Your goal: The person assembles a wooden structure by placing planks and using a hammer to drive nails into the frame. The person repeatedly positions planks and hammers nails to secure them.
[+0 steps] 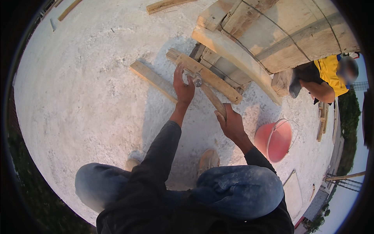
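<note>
My right hand [232, 124] is wrapped round the wooden handle of a hammer [212, 98]. The metal hammer head is up against a short wooden board [220, 83], close to the thumb of my left hand [184, 89]. The fingers of that left hand are apart, with their tips at the board's near edge; any small thing between them is too small to make out. The board lies on the pale concrete beside a large wooden formwork box. A second wooden strip [150, 78] rests on the floor just left of my left hand.
The plank-sided formwork [300, 33], bound with wire, fills the upper right, with a thick timber [237, 58] along its side. A red bucket [274, 140] stands right of my right arm. Another person in a yellow top [329, 74] is beyond the formwork. Loose timber [165, 5] lies farther off.
</note>
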The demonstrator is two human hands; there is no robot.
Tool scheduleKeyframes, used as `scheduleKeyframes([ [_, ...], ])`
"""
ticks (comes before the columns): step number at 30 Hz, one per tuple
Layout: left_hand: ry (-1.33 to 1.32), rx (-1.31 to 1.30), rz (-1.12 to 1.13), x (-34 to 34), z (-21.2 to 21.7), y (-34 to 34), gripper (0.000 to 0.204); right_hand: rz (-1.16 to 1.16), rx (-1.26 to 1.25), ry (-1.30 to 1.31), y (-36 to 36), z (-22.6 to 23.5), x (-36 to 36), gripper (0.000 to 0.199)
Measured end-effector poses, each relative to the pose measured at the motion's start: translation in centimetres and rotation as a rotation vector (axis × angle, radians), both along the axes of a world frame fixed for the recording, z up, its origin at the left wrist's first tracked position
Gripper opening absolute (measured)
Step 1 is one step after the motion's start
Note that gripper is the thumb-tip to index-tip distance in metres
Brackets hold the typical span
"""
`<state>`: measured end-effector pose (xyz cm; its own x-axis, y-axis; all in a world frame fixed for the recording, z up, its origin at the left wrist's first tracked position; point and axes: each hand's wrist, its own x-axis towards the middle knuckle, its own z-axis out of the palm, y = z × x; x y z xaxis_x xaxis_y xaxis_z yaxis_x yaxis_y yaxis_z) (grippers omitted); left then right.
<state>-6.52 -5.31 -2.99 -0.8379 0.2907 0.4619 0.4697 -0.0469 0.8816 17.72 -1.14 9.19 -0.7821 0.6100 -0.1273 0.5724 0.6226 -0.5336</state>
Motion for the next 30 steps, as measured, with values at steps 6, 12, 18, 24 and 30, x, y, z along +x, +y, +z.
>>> scheduleKeyframes([
  [6, -0.124, -0.254, 0.069, -8.8, -0.9, 0.7, 0.07, 0.257, 0.085, 0.072, -1.1, 1.6, 3.4, 0.046],
  [12, -0.267, -0.333, -0.068, -9.2, -2.2, 2.2, 0.083, 0.307, 0.223, 0.083, 1.2, 0.9, -0.4, 0.041],
  [18, -0.238, -0.266, 0.04, -8.7, -2.5, 2.4, 0.086, 0.079, -0.013, -0.12, -0.3, 1.4, -0.8, 0.038],
  [24, -0.284, -0.249, 0.025, -8.7, -2.0, 2.3, 0.09, 0.465, 0.231, 0.154, 0.8, 1.6, 0.8, 0.049],
  [30, -0.315, -0.328, 0.001, -9.3, -0.6, 2.2, 0.07, -0.019, 0.115, -0.086, 2.1, 1.2, -1.6, 0.043],
])
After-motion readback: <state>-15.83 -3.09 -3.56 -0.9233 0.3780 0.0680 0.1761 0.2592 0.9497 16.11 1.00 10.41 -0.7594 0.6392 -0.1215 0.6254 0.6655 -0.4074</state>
